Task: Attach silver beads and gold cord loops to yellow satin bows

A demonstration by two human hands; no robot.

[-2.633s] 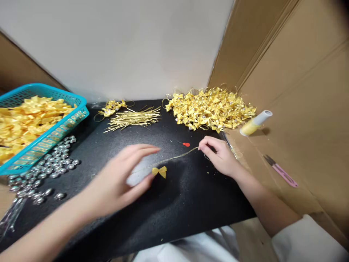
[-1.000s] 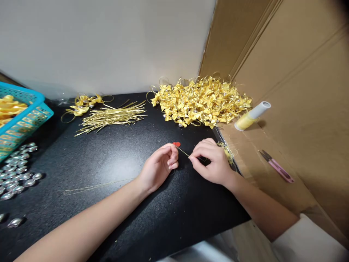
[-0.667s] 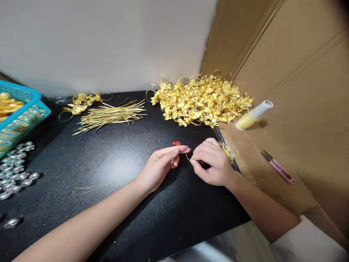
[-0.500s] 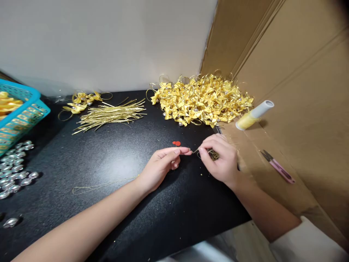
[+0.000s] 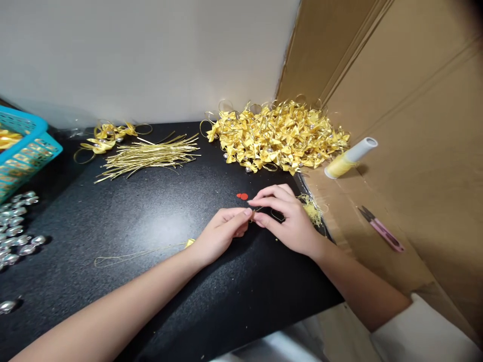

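Note:
My left hand point(image 5: 221, 234) and my right hand point(image 5: 289, 218) meet fingertip to fingertip over the black mat point(image 5: 151, 216). Both pinch a thin gold thread point(image 5: 139, 252) between thumb and forefinger. The thread trails left from under my left hand and ends in a loop. A corner of a small yellow bow point(image 5: 189, 243) peeks out by my left wrist. A tuft of gold thread scraps point(image 5: 312, 210) lies just right of my right hand. A small red dot point(image 5: 242, 196) sits on the mat just beyond my fingers.
A heap of finished yellow bows point(image 5: 279, 138) lies at the back right. A bundle of gold strands point(image 5: 149, 155) lies at the back left. There is a turquoise basket point(image 5: 22, 156) and silver beads point(image 5: 17, 226) at left, with a yellow thread spool point(image 5: 349, 158) and pink snips point(image 5: 383, 229) on cardboard at right.
My left hand has left the bow on the mat and joined my right hand. Both hands have drawn together and now pinch the thread at one spot.

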